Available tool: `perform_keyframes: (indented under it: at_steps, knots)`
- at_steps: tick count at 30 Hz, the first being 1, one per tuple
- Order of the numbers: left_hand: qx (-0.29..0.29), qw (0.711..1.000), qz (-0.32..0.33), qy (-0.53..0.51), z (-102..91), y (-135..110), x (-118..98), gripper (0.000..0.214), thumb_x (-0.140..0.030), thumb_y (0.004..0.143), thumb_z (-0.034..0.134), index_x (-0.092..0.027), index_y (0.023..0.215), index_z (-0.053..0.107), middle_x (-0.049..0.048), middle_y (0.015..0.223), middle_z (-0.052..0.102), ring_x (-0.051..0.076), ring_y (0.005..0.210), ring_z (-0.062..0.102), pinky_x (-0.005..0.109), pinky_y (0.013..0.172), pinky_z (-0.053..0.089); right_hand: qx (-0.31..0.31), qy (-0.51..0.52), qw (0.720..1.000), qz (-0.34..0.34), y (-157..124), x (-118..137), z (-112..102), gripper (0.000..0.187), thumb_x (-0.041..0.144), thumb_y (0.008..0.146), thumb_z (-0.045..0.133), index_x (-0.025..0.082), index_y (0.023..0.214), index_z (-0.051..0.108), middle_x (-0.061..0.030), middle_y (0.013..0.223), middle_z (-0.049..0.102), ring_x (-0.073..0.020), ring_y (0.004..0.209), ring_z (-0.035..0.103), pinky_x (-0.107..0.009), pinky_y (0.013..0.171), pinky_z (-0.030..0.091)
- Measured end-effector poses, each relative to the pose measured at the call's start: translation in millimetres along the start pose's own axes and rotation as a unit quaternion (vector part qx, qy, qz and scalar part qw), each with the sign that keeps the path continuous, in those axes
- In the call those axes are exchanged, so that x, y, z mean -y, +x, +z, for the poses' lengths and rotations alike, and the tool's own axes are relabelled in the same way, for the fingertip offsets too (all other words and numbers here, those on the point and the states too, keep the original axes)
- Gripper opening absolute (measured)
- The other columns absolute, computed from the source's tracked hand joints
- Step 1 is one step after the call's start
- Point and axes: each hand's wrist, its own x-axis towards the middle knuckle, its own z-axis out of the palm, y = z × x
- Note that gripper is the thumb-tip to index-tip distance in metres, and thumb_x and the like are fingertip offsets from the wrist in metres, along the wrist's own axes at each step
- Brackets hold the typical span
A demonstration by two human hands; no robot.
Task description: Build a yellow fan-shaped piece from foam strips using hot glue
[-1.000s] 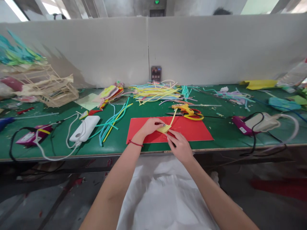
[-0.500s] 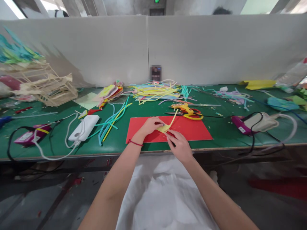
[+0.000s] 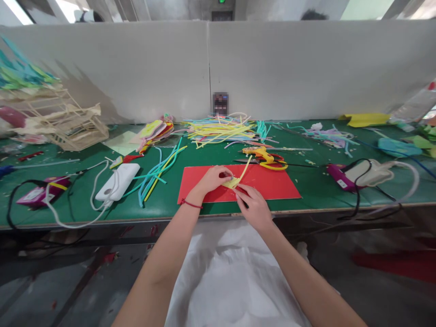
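Both hands meet over a red sheet (image 3: pixel 272 184) lying on the green table (image 3: pixel 170 204) in front of me. My left hand (image 3: pixel 211 179), with a red string at the wrist, pinches a small yellow foam piece (image 3: pixel 232 182) from the left. A thin yellow strip (image 3: pixel 245 166) runs up and away from that piece. My right hand (image 3: pixel 254 206) is closed on the same piece from below right, fingertips pressed against it. Just behind the sheet lie a yellow glue gun (image 3: pixel 260 154) and scissors with red and yellow handles (image 3: pixel 275 163).
A pile of coloured foam strips (image 3: pixel 221 127) lies at the back, more strips (image 3: pixel 160 170) to the left. A white power bank (image 3: pixel 117 181) with cables sits left, a purple device (image 3: pixel 340 177) right, a wooden frame (image 3: pixel 75 125) far left. A white partition stands behind.
The hands stay on the yellow piece with only slight finger shifts. The view has drifted a little, so the table items sit slightly further left.
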Motion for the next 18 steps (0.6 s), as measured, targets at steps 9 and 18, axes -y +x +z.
perform_keyframes:
  at_steps: [9, 18]
  knots:
    - [0.002, 0.999, -0.015, -0.028, 0.0, -2.2, -1.5, 0.01, -0.023, 0.077, 0.06, -0.017, 0.082, 0.065, 0.0041, 0.09, 0.068, 0.016, 0.081, 0.062, 0.028, 0.075, 0.048, 0.0, 0.003, 1.0, -0.007, 0.3, 0.0, -0.3, 0.031, 0.018, 0.09, 0.043, 0.019, 0.108, 0.068, -0.0114, 0.111, 0.066, -0.0227, 0.103, 0.06, -0.04, 0.09, 0.051]
    - [0.001, 1.0, -0.008, -0.007, 1.4, -1.4, -1.3, 0.009, -0.026, 0.076, 0.06, -0.017, 0.077, 0.062, 0.0027, 0.083, 0.066, 0.014, 0.074, 0.058, 0.027, 0.07, 0.046, 0.001, 0.009, 1.0, 0.002, -1.0, -0.8, 0.8, 0.031, 0.019, 0.091, 0.043, 0.022, 0.109, 0.068, -0.0103, 0.111, 0.065, -0.0224, 0.103, 0.06, -0.041, 0.09, 0.051]
